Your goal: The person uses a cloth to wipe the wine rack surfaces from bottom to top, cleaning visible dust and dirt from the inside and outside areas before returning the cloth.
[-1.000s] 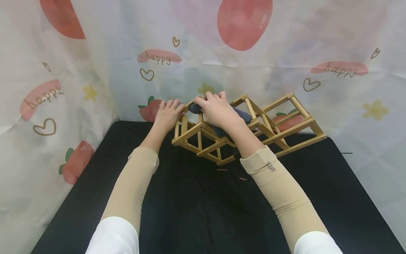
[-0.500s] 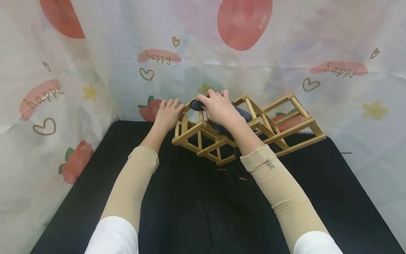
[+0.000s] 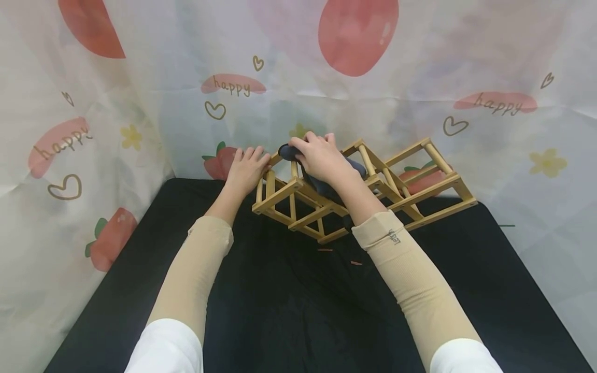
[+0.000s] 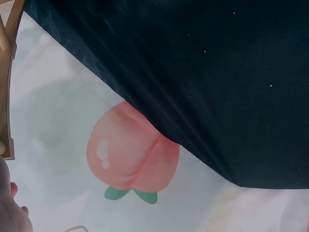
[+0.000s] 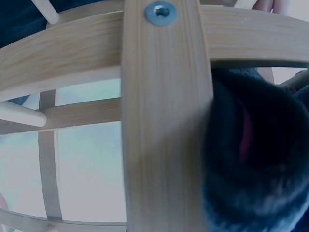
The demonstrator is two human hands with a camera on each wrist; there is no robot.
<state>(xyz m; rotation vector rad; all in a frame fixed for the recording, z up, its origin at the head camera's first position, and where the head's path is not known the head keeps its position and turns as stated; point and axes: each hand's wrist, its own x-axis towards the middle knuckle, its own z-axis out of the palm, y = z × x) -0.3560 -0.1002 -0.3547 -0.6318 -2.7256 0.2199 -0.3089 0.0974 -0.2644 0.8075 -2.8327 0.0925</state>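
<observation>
Head view: right hand [image 3: 322, 160] has its fingers curled round a dark blue plush [image 3: 325, 189] in the wooden rack [image 3: 280, 195]; left hand [image 3: 246, 168] lies on the rack's left end, fingers roughly straight, probably just steadying it; fruity curtain [image 3: 382, 116] behind.

White sleeves [image 3: 165, 346] end above beige fabric arm covers [image 3: 186, 274] with bulky cuffs [image 3: 211, 234]; small dark lettering [image 3: 394, 237] marks the right cover
</observation>
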